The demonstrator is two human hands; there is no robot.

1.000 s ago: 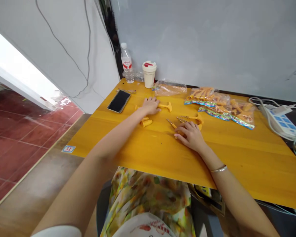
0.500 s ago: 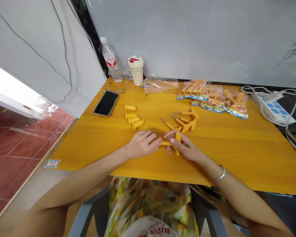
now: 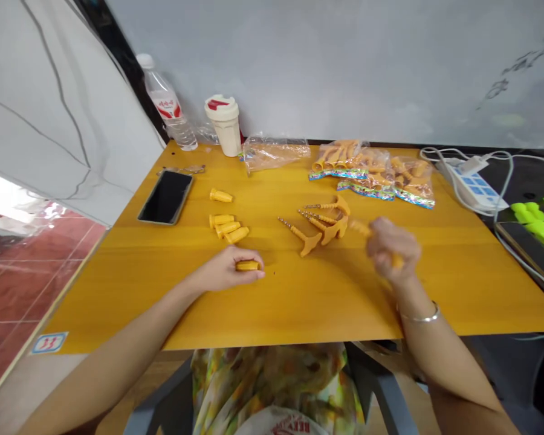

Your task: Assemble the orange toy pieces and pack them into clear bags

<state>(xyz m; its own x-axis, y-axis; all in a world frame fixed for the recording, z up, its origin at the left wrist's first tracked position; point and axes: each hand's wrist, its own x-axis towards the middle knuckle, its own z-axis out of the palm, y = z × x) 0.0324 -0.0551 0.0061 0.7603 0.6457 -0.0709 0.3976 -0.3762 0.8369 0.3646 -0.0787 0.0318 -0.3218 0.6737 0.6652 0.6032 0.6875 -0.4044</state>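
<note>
My left hand rests low over the table with thumb and fingers closed round a yellow plastic cap. Raised on the right, my right hand is blurred by motion, its fingers wrapped round a yellow T-handled corkscrew whose shaft points left. Between my hands, a single T-handled corkscrew lies beside a small cluster of similar corkscrews, their thin metal tips towards the left. Several loose yellow caps lie beyond my left hand, with one cap a little apart from the others.
A phone lies at the left. Behind stand a water bottle and a lidded cup, beside a crumpled clear bag. Bags of yellow parts lie at the back right, near a power strip with white cables.
My hands have moved apart: the right has swung right and up with the corkscrew, while the left holds the cap. One corkscrew's handle, formerly partly covered by my hand, is now uncovered.
</note>
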